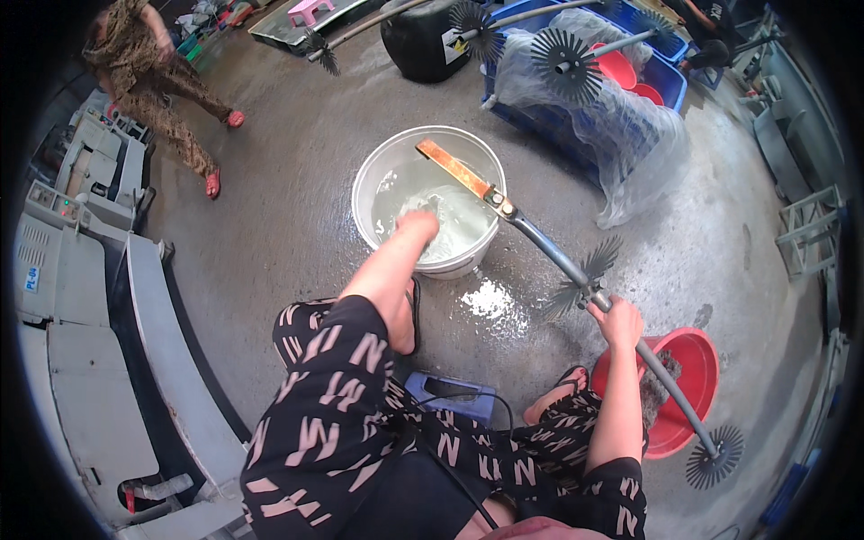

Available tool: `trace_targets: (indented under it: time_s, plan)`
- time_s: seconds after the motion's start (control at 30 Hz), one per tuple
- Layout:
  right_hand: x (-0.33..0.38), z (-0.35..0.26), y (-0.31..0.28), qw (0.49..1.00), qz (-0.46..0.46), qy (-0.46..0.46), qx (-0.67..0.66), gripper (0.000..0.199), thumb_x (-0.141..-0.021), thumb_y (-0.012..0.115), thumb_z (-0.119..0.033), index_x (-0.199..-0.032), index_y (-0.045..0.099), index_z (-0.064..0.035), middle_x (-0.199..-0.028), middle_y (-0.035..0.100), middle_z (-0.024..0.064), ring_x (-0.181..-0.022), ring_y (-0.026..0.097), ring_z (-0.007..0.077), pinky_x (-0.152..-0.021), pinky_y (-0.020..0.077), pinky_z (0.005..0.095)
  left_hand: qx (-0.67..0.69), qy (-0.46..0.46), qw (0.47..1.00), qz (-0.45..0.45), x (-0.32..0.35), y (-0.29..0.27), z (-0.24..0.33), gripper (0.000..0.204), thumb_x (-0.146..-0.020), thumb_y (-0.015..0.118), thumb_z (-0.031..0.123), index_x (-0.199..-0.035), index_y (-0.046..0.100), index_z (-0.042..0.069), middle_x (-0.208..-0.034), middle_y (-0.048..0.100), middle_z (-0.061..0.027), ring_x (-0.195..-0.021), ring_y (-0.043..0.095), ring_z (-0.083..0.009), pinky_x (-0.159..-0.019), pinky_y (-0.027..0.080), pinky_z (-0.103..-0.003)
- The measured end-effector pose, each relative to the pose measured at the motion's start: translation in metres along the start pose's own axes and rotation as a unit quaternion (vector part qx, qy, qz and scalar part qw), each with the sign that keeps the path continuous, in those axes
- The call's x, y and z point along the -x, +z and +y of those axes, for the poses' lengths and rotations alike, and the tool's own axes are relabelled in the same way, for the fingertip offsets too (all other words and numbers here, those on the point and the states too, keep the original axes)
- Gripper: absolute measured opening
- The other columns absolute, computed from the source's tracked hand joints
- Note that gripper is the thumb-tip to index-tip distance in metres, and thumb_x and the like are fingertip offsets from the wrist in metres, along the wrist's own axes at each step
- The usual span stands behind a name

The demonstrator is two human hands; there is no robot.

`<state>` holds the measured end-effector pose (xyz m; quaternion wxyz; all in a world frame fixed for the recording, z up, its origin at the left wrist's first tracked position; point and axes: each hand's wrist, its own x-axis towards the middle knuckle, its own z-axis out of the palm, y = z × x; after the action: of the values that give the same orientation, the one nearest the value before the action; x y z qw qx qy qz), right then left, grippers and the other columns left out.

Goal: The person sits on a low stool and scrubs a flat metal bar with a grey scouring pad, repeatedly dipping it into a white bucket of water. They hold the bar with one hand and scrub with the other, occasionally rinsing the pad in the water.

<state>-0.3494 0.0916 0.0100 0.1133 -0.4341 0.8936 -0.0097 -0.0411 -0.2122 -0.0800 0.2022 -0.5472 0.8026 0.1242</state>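
Work looks under way, though I can't judge how much remains: the right hand [619,324] wraps round the copper-tipped metal rod [560,258], whose far end slants over the white bucket [359,209], and the left hand [418,227] dips into its water [392,191], grip hidden.

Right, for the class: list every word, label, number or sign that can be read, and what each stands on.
Locations only; I won't copy wording.
Grey machine: blue label with pale characters, readable.
Person's black clothes: repeated pale letter-like shapes.
Black drum: white-and-yellow label, too small to read.
White bucket: small marks on its side, too small to tell whether they are writing.
Metal pole: none visible.
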Motion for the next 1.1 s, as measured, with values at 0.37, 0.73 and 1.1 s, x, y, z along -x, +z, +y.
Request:
trace_targets:
  time_s: [0.37, 0.73, 1.1]
  plan:
    - [0.000, 0.005, 0.004, 1.000, 0.003, 0.006, -0.010, 0.050, -0.071, 0.071, -0.056, -0.086, 0.068, -0.0086, -0.078, 0.068, 0.0160, -0.078, 0.066, 0.0349, -0.069, 0.0515, 0.0452, 0.266, 0.170, 0.863, 0.394, 0.096, -0.070, 0.078, 0.014, -0.075, 0.070, 0.023, -0.087, 0.071, 0.015, -0.085, 0.067, -0.0060, -0.078, 0.065, -0.0257, -0.070, 0.051, -0.036]
    - [-0.004, 0.007, 0.007, 1.000, 0.019, -0.010, -0.017, 0.053, -0.070, 0.070, -0.059, -0.082, 0.069, -0.0076, -0.075, 0.067, 0.0168, -0.078, 0.067, 0.0346, -0.067, 0.0516, 0.0447, 0.206, 0.172, 0.848, 0.457, 0.088, -0.051, 0.099, 0.009, -0.076, 0.069, 0.016, -0.084, 0.067, 0.014, -0.080, 0.064, -0.0043, -0.076, 0.062, -0.0256, -0.068, 0.050, -0.037]
    - [-0.001, 0.005, 0.000, 1.000, 0.001, 0.003, -0.028, 0.053, -0.070, 0.070, -0.060, -0.085, 0.070, -0.0087, -0.077, 0.068, 0.0153, -0.078, 0.067, 0.0331, -0.068, 0.0519, 0.0423, 0.161, 0.179, 0.893, 0.381, 0.095, -0.073, 0.115, 0.014, -0.085, 0.061, 0.021, -0.090, 0.071, 0.013, -0.083, 0.063, -0.0084, -0.080, 0.064, -0.0310, -0.070, 0.051, -0.045]
